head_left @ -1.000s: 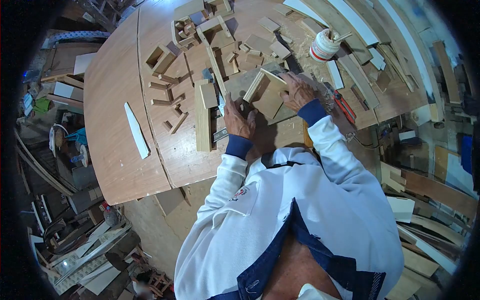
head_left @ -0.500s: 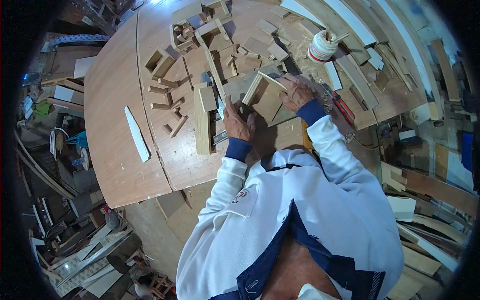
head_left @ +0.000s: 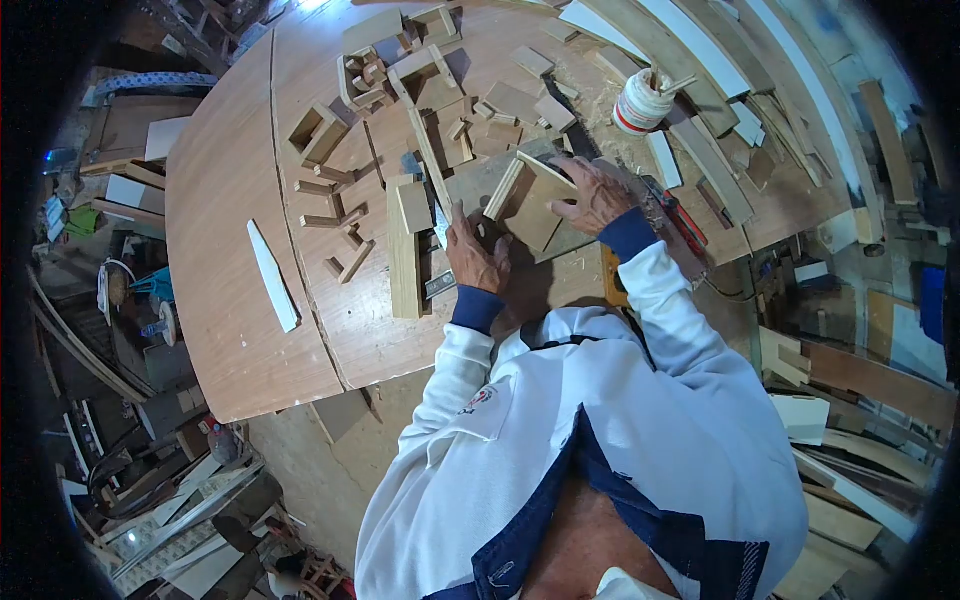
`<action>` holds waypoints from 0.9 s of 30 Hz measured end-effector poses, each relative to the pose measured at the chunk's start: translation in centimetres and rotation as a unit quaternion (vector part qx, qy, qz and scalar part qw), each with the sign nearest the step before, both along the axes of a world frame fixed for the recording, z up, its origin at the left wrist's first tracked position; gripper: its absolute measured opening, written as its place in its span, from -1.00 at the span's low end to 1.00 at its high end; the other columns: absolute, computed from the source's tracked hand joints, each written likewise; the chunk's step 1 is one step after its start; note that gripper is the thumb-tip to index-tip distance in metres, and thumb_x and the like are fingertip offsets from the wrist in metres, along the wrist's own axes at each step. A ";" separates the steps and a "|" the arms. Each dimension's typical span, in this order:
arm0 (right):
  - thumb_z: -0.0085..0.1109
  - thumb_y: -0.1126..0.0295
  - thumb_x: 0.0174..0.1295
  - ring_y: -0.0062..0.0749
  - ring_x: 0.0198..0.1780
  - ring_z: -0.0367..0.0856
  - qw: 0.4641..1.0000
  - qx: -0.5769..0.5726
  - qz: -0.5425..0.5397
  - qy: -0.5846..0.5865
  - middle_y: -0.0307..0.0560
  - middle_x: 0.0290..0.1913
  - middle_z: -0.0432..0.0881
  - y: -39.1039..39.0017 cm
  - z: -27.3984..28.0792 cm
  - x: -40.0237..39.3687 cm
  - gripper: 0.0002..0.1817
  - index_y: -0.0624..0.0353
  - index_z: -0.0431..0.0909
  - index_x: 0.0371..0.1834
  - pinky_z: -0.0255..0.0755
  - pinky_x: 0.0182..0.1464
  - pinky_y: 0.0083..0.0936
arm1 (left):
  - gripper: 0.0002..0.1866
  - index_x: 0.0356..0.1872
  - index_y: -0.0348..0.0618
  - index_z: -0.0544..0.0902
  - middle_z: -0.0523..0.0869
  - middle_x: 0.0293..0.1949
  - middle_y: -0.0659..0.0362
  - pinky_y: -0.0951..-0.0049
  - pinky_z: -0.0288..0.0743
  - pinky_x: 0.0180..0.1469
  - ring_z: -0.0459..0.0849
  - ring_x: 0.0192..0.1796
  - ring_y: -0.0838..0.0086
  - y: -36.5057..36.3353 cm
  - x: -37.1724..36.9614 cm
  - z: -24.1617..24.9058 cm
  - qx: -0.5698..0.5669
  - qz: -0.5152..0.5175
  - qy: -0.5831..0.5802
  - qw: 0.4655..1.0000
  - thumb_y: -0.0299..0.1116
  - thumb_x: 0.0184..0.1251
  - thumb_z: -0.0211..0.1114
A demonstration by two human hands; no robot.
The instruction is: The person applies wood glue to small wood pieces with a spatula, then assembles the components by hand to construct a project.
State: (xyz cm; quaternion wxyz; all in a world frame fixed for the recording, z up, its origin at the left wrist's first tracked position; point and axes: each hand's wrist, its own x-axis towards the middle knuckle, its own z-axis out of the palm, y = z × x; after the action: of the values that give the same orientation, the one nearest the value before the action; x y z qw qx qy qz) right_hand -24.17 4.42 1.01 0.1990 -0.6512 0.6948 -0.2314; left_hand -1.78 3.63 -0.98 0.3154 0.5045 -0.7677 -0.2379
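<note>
My left hand (head_left: 478, 256) rests low on the table, index finger stretched out and thumb apart. Its fingertips are right at the near end of a long thin wooden strip (head_left: 424, 140). Left of it lie a pale wooden board (head_left: 404, 265) and a small wooden block (head_left: 414, 208); a metal piece (head_left: 440, 284) shows beside the wrist. My right hand (head_left: 598, 198) is spread at the right corner of a small shallow wooden box (head_left: 532, 208), thumb over its panel and fingers beyond its far side. The box sits tilted on a grey board (head_left: 475, 180).
Several small wooden boxes (head_left: 318, 133) and offcuts lie on the table's far side. A white tub (head_left: 642, 102) with sticks in it stands back right, near long boards (head_left: 700, 50). Red pliers-like tool (head_left: 686, 218) lies right of my right hand. A white pointed strip (head_left: 272, 275) lies left.
My right hand's thumb and fingers have spread wider apart at the box's corner, and the hand sits slightly farther right. The left hand stays nearly in place.
</note>
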 end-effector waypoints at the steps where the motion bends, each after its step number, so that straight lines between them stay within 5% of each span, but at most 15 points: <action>1: 0.29 0.13 -0.04 0.08 0.06 0.51 1.000 0.007 0.001 -0.002 0.15 0.12 0.47 0.0 0.3 -0.1 -0.37 0.12 0.39 0.13 0.45 0.07 -0.14 | -0.10 0.33 -0.34 0.08 0.60 -0.01 -0.03 0.15 0.30 0.14 0.45 0.02 0.02 0.0 0.0 -0.1 -0.008 -0.002 0.002 1.000 -0.52 -0.10 0.37; 5: 0.33 0.10 -0.06 -0.02 -0.03 0.57 0.997 -0.071 0.026 -0.005 0.13 0.05 0.51 0.3 0.6 -0.8 -0.35 0.16 0.41 0.11 0.49 -0.01 -0.22 | -0.09 0.33 -0.32 0.07 0.60 -0.02 -0.03 0.15 0.31 0.12 0.45 0.00 0.02 -0.2 0.1 -0.1 -0.021 -0.005 0.005 1.000 -0.52 -0.10 0.38; 8: 0.30 0.08 0.00 -0.16 -0.17 0.61 0.991 -0.026 -0.008 -0.132 0.09 -0.07 0.56 -0.1 3.6 -1.7 -0.41 0.22 0.45 0.05 0.51 -0.11 -0.33 | -0.09 0.34 -0.31 0.07 0.60 -0.02 -0.03 0.15 0.31 0.09 0.46 -0.02 0.02 0.0 -0.1 0.4 0.006 0.001 0.001 1.000 -0.52 -0.10 0.38; 10: 0.24 0.10 0.09 -0.30 -0.30 0.59 0.963 -0.100 -0.082 -0.237 0.02 -0.26 0.60 -1.6 4.3 -2.4 -0.50 0.25 0.50 -0.02 0.50 -0.19 -0.41 | -0.08 0.34 -0.31 0.07 0.60 -0.02 -0.03 0.14 0.31 0.08 0.45 -0.02 0.03 0.0 -0.1 0.1 0.004 0.000 0.000 1.000 -0.52 -0.11 0.38; 12: 0.17 0.17 0.15 -0.20 -0.29 0.62 0.947 -0.150 -0.108 -0.262 0.05 -0.31 0.63 -4.2 3.2 -3.4 -0.58 0.26 0.52 -0.04 0.50 -0.18 -0.37 | -0.08 0.34 -0.31 0.07 0.60 -0.02 -0.03 0.14 0.31 0.07 0.45 -0.03 0.03 -0.1 0.0 0.1 -0.003 0.000 0.000 1.000 -0.52 -0.11 0.39; 14: 0.13 0.19 0.13 -0.07 -0.19 0.64 0.983 -0.150 -0.084 -0.068 0.09 -0.21 0.65 -7.6 0.8 -5.4 -0.61 0.17 0.55 -0.03 0.51 -0.11 -0.29 | -0.09 0.36 -0.25 0.06 0.57 0.01 -0.08 0.17 0.32 0.17 0.46 0.08 0.03 0.1 -0.1 0.5 0.037 0.006 0.002 0.999 -0.50 -0.03 0.40; 24: 0.16 0.20 0.03 0.01 -0.03 0.60 0.972 0.067 0.027 0.223 0.17 -0.04 0.61 -20.2 -3.5 -3.8 -0.61 0.10 0.58 -0.07 0.48 0.02 -0.19 | -0.08 0.36 -0.33 0.01 0.57 0.04 -0.07 0.15 0.27 0.21 0.43 0.11 0.02 0.0 0.2 0.3 0.050 -0.003 -0.003 0.999 -0.50 -0.04 0.37; 25: 0.08 0.38 0.06 0.05 0.11 0.52 0.971 0.110 0.040 0.210 0.20 0.02 0.57 -20.9 -4.1 -3.7 -0.65 0.10 0.52 -0.04 0.41 0.12 -0.12 | -0.07 0.37 -0.34 -0.01 0.57 0.05 -0.06 0.14 0.25 0.22 0.42 0.11 0.02 0.0 0.1 0.4 0.059 0.001 -0.004 0.998 -0.50 -0.05 0.36; 27: 0.09 0.38 0.06 0.07 0.17 0.46 0.970 0.052 0.039 0.236 0.18 0.08 0.53 -21.2 -7.2 -3.9 -0.60 0.09 0.46 0.04 0.36 0.17 -0.09 | -0.06 0.36 -0.35 -0.01 0.57 0.06 -0.06 0.14 0.25 0.22 0.42 0.10 0.02 0.0 0.1 0.6 0.064 0.001 -0.008 0.998 -0.50 -0.05 0.36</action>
State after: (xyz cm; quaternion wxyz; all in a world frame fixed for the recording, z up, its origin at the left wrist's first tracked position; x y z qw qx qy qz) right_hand -28.07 -16.76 -6.24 0.0714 -0.7027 0.7074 -0.0268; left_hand -1.72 3.61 -0.35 0.2765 0.5262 -0.7532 -0.2819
